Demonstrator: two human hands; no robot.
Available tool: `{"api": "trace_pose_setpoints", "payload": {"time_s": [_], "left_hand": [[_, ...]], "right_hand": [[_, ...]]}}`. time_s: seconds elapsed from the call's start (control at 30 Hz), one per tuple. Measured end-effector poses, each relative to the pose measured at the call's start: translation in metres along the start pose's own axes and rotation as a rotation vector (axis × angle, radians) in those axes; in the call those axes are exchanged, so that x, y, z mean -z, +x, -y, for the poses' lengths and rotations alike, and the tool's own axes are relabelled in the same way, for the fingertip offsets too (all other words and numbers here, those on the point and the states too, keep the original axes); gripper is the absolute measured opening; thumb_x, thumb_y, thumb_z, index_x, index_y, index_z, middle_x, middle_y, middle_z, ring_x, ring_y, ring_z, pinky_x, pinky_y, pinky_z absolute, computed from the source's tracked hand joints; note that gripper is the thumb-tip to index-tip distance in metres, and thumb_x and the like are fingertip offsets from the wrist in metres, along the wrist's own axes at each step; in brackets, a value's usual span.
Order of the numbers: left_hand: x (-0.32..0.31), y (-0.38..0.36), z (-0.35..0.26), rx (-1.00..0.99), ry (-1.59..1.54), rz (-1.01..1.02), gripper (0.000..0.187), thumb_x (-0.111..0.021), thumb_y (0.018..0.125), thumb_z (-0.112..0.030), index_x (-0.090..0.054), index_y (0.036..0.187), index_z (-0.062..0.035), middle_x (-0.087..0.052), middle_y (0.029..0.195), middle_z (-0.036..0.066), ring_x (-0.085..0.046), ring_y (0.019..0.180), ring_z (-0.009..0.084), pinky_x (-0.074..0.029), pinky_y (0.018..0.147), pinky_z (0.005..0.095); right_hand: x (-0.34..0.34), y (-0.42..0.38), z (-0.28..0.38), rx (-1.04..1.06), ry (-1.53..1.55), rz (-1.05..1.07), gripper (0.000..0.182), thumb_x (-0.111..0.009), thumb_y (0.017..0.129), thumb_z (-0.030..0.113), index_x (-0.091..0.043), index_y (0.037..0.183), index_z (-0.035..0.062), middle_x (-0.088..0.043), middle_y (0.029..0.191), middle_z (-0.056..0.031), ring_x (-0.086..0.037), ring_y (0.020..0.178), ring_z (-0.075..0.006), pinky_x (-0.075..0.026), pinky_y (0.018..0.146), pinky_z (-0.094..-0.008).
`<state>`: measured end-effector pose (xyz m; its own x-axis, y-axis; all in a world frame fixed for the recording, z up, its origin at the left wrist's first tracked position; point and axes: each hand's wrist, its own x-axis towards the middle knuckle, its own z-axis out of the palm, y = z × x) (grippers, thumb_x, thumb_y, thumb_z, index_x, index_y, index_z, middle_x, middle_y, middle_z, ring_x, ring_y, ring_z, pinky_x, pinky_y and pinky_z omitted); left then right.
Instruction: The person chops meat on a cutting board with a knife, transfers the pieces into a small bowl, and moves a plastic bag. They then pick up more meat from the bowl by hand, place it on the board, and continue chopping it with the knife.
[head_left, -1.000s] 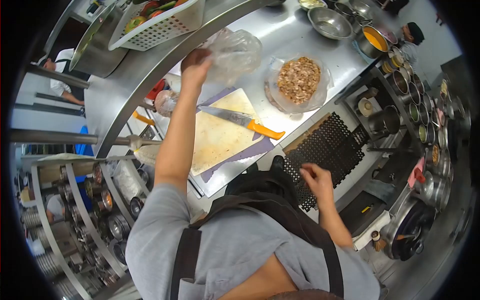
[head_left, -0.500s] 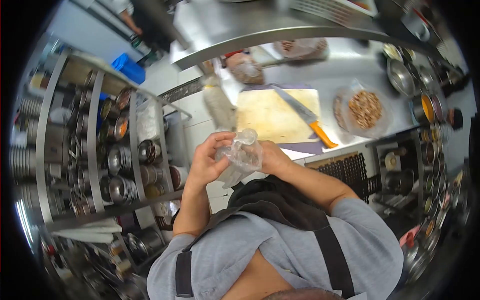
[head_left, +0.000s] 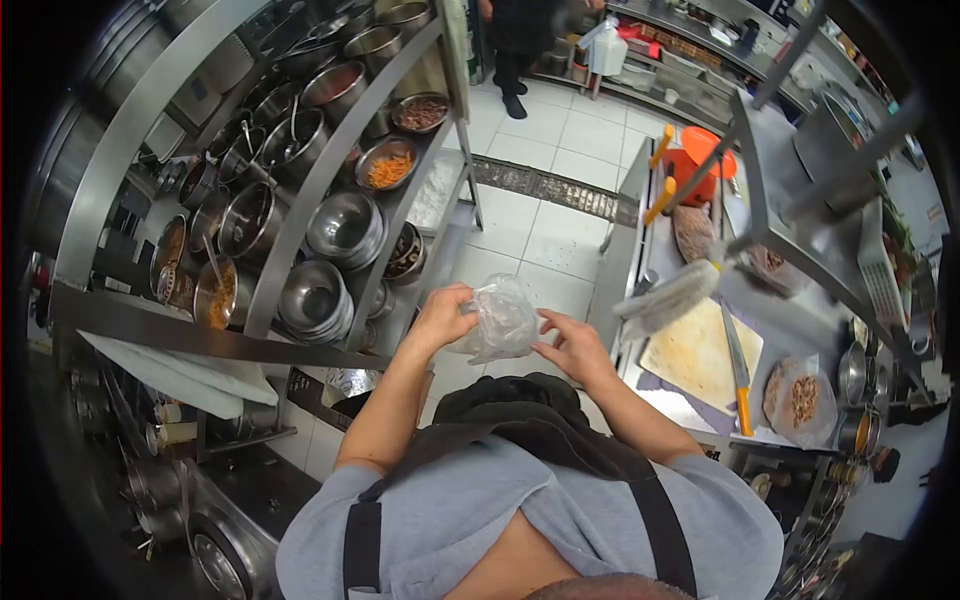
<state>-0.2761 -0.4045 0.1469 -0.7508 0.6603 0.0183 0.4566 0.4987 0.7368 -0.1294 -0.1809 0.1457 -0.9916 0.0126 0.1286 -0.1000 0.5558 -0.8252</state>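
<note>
A crumpled clear plastic bag (head_left: 498, 322) hangs in front of my chest above the tiled floor. My left hand (head_left: 444, 313) pinches its upper left edge. My right hand (head_left: 572, 348) touches the bag's right side with the fingers spread along it. Off to the right, a cutting board (head_left: 692, 352) lies on the steel counter with an orange-handled knife (head_left: 737, 375) across it. Beside the board sits a bag of chopped brown food (head_left: 800, 399).
A steel rack (head_left: 300, 190) at the left holds several bowls and pans, some with food. The counter (head_left: 665, 250) at the right carries an orange container (head_left: 698, 160) and a wrapped piece of food. Another person (head_left: 520, 40) stands at the far end of the tiled aisle.
I have turned from the counter toward the rack and aisle. The bag, taken from the shelf by my left hand, is now held by both hands before my chest.
</note>
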Motion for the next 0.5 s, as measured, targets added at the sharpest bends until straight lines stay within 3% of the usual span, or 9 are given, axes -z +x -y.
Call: {"api": "trace_pose_setpoints", "payload": {"time_s": [0.07, 0.17, 0.27, 0.3, 0.37, 0.5], "left_hand": [[0.005, 0.008, 0.045, 0.055, 0.051, -0.099, 0.028, -0.070, 0.073, -0.019, -0.070, 0.096, -0.0017, -0.067, 0.098, 0.015, -0.062, 0.094, 0.0377, -0.050, 0.085, 0.0428], [-0.006, 0.018, 0.101, 0.236, 0.280, -0.267, 0.030, -0.070, 0.074, -0.024, -0.071, 0.099, -0.0052, -0.068, 0.100, 0.016, -0.062, 0.097, 0.0386, -0.049, 0.090, 0.0467], [-0.003, 0.034, 0.128, 0.433, 0.288, -0.138, 0.034, -0.071, 0.073, -0.029, -0.072, 0.102, -0.0096, -0.065, 0.111, 0.016, -0.060, 0.106, 0.0384, -0.047, 0.093, 0.0501], [-0.004, 0.044, 0.143, 0.501, 0.291, -0.061, 0.036, -0.071, 0.073, -0.030, -0.072, 0.103, -0.0108, -0.064, 0.115, 0.017, -0.059, 0.109, 0.0380, -0.047, 0.093, 0.0499], [0.001, 0.064, 0.150, 0.583, 0.261, -0.020, 0.038, -0.071, 0.072, -0.033, -0.072, 0.105, -0.0130, -0.064, 0.117, 0.016, -0.059, 0.112, 0.0373, -0.046, 0.095, 0.0504], [-0.004, 0.126, 0.186, 0.657, 0.297, 0.004, 0.038, -0.069, 0.073, -0.031, -0.071, 0.108, -0.0150, -0.064, 0.121, 0.015, -0.059, 0.114, 0.0362, -0.045, 0.097, 0.0522]], "right_hand": [[-0.002, 0.006, -0.019, -0.195, 0.004, -0.087, 0.040, -0.073, 0.080, 0.024, -0.065, 0.115, 0.0048, -0.068, 0.087, -0.0159, -0.065, 0.068, -0.0325, -0.053, 0.065, -0.0413], [-0.024, 0.002, -0.089, -0.136, -0.296, 0.019, 0.035, -0.071, 0.081, 0.026, -0.066, 0.109, 0.0045, -0.068, 0.083, -0.0167, -0.066, 0.069, -0.0343, -0.053, 0.066, -0.0431], [-0.042, -0.001, -0.148, -0.238, -0.561, 0.523, 0.022, -0.059, 0.086, 0.024, -0.067, 0.089, 0.0046, -0.067, 0.082, -0.0189, -0.065, 0.076, -0.0390, -0.051, 0.068, -0.0493], [-0.055, -0.006, -0.180, -0.171, -0.512, 0.607, 0.022, -0.056, 0.084, 0.021, -0.069, 0.090, 0.0042, -0.068, 0.086, -0.0204, -0.066, 0.082, -0.0390, -0.052, 0.074, -0.0483], [-0.059, 0.012, -0.182, -0.293, -0.417, 0.734, 0.021, -0.052, 0.083, 0.014, -0.068, 0.083, -0.0002, -0.066, 0.086, -0.0241, -0.065, 0.085, -0.0412, -0.051, 0.077, -0.0501], [-0.059, 0.085, -0.228, -0.182, -0.315, 0.556, 0.022, -0.052, 0.083, 0.013, -0.068, 0.087, -0.0009, -0.067, 0.088, -0.0245, -0.065, 0.087, -0.0414, -0.051, 0.079, -0.0490]]}}
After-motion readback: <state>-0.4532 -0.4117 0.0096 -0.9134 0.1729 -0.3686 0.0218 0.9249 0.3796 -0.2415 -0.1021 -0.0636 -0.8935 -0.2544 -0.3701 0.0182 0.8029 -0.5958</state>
